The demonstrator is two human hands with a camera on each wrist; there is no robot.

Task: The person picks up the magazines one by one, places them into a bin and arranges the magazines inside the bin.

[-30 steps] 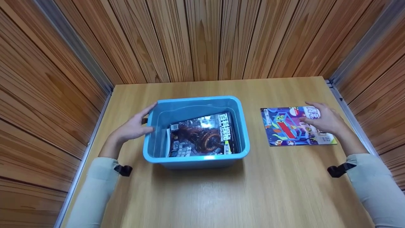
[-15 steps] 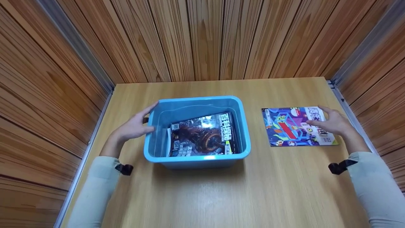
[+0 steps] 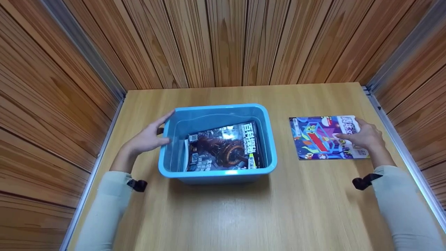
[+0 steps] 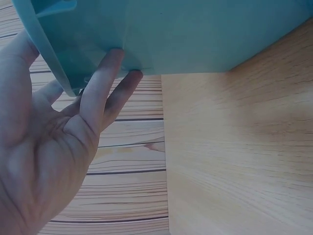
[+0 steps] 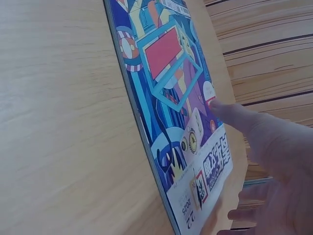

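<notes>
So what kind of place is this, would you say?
Probably a small recording booth, not a lived-in room: wood-plank walls closely enclose a wooden table bearing only a blue plastic bin and a colourful magazine.

You see a light wooden tabletop [image 3: 223, 216] running from near edge to far wall. Wooden plank walls [image 3: 223, 42] close it in on the far side, left and right, their grain running in long strips. Grey metal strips [image 3: 83, 52] mark the corners where the walls meet, and one edges the tabletop on the right [image 3: 407, 153].
</notes>
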